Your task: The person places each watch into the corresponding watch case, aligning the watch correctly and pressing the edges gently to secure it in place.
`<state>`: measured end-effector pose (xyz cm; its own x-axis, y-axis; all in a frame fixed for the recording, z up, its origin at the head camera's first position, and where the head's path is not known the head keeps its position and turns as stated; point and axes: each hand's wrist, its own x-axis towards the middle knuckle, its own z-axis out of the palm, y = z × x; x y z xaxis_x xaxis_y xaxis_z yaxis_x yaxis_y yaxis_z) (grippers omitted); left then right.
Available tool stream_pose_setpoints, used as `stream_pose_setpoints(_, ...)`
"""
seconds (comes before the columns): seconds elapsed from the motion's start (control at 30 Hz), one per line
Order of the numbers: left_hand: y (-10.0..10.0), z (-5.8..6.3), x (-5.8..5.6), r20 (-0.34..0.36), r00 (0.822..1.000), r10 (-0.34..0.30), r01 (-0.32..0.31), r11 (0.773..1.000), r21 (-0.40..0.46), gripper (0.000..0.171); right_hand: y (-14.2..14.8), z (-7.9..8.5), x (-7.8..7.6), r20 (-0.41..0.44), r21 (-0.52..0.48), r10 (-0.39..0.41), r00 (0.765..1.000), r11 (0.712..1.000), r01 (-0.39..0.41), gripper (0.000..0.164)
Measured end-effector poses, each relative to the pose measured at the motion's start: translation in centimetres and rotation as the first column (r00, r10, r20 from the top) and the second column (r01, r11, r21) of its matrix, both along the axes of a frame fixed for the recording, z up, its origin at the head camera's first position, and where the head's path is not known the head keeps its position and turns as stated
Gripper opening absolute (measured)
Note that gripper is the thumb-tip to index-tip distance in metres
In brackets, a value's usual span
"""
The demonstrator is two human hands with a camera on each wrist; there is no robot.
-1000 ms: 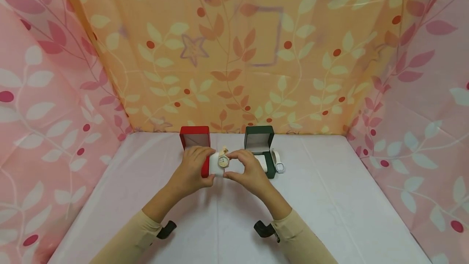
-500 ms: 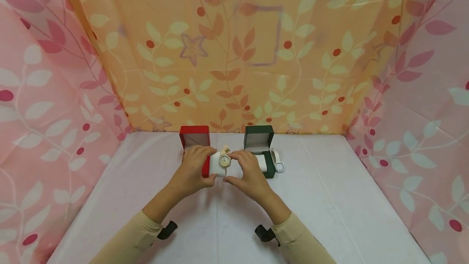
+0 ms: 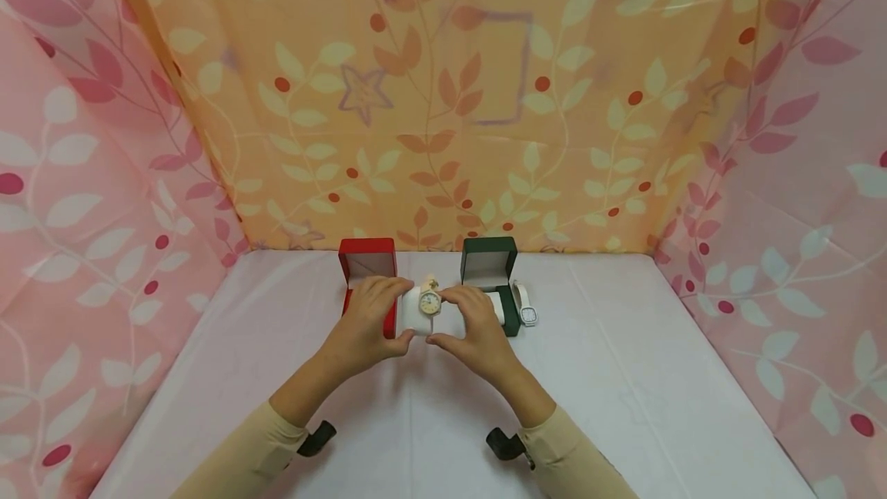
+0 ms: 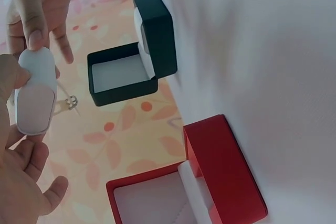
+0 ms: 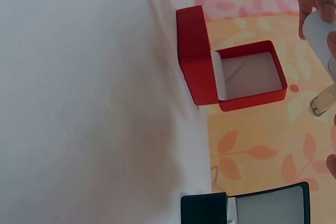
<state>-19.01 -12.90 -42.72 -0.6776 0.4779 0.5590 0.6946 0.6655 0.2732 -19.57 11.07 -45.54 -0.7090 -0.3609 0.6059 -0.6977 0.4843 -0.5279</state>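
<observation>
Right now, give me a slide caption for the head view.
Left hand and right hand hold a white cushion and cream-strapped wristwatch before an open red watch box and green watch box.

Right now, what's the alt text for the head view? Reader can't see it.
A person's left hand and right hand pinch a white cushion, with a round-faced watch against it, over a white table. Beyond them stand an open red box and an open green box; a white-strapped watch lies right of the green one.
</observation>
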Motion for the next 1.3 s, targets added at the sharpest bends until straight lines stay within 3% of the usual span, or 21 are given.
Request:
stream_pose_setpoints(0.4,0.1,0.4,0.6,0.070,0.998,0.007,-0.004,0.999,-0.041,0.092,0.6,0.2,0.1,0.019,-0.037,-0.003,1.000,0.999,0.004,0.065)
stream_pose_setpoints(0.7,0.4,1.0,0.0,0.046,0.999,-0.008,0.007,1.000,0.007,0.091,0.7,0.2,0.3,-0.051,-0.102,-0.036,0.998,0.994,0.031,0.054)
stream_pose_setpoints(0.97,0.5,0.8,0.2,0.042,0.999,-0.007,0.004,0.998,0.070,0.091,0.7,0.4,0.5,-0.086,-0.127,-0.029,0.996,0.992,0.018,0.049)
stream_pose_setpoints(1.3,0.5,0.7,0.7,-0.015,1.000,-0.018,0.020,0.991,0.135,0.092,0.9,1.2,0.8,-0.114,-0.141,0.002,0.993,0.990,-0.018,0.040)
